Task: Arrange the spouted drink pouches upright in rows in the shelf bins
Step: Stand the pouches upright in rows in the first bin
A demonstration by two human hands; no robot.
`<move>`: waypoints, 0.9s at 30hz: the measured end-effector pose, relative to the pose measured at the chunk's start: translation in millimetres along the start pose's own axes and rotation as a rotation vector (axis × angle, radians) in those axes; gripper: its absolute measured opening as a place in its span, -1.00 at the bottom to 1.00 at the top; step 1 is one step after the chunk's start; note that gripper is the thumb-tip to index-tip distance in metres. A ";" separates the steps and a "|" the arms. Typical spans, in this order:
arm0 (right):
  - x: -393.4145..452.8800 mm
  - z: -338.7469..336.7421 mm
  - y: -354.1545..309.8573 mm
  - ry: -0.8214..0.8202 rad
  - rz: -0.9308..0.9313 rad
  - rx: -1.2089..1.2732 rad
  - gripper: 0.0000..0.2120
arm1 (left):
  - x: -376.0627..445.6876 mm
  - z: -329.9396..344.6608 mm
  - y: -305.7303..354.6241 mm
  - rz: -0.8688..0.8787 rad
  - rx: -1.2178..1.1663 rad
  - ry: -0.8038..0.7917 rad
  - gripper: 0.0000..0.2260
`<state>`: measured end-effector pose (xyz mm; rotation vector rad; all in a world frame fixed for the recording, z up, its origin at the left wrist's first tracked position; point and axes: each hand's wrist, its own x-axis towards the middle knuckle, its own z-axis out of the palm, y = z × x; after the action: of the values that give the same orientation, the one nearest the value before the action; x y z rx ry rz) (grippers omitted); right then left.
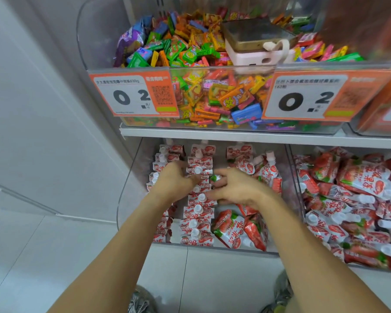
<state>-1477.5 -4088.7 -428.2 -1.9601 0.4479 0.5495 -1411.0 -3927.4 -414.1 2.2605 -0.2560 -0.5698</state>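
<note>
Red-and-white spouted drink pouches fill a clear bin (pixel 131 181) on the lower shelf. Two rows stand upright: a left row (pixel 161 159) and a middle row (pixel 198 213) with white caps up. Loose pouches (pixel 233 227) lie flat on the bin's right side. My left hand (pixel 174 179) is between the two rows, fingers curled against the middle row's pouches. My right hand (pixel 235 188) reaches from the right, fingers touching pouches of the middle row near a green-marked pouch (pixel 216 178). Whether either hand grips a pouch is hidden.
A second bin (pixel 299 177) to the right holds several jumbled pouches (pixel 357 188). The shelf above carries a clear bin of colourful candies (pixel 212 91) with a pink device (pixel 255 48) on top and orange price tags (pixel 133 96). A white wall panel is at left.
</note>
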 end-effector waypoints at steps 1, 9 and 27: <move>-1.4 3.1 1.2 -0.018 0.000 0.003 -0.07 | 0.6 1.7 -2.4 0.001 -0.033 0.004 -0.47; -5.3 16.8 3.3 0.021 -0.047 0.128 -0.26 | -3.9 3.1 -15.9 -0.001 -0.254 -0.045 -0.51; -35.1 38.0 18.5 -0.080 -0.047 0.169 -0.23 | -51.4 6.7 -21.0 -0.044 -0.111 -0.273 -0.49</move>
<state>-1523.3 -4059.7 -437.0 -1.7767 0.3849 0.5403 -1459.4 -3899.4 -417.1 2.0831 -0.3027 -0.8951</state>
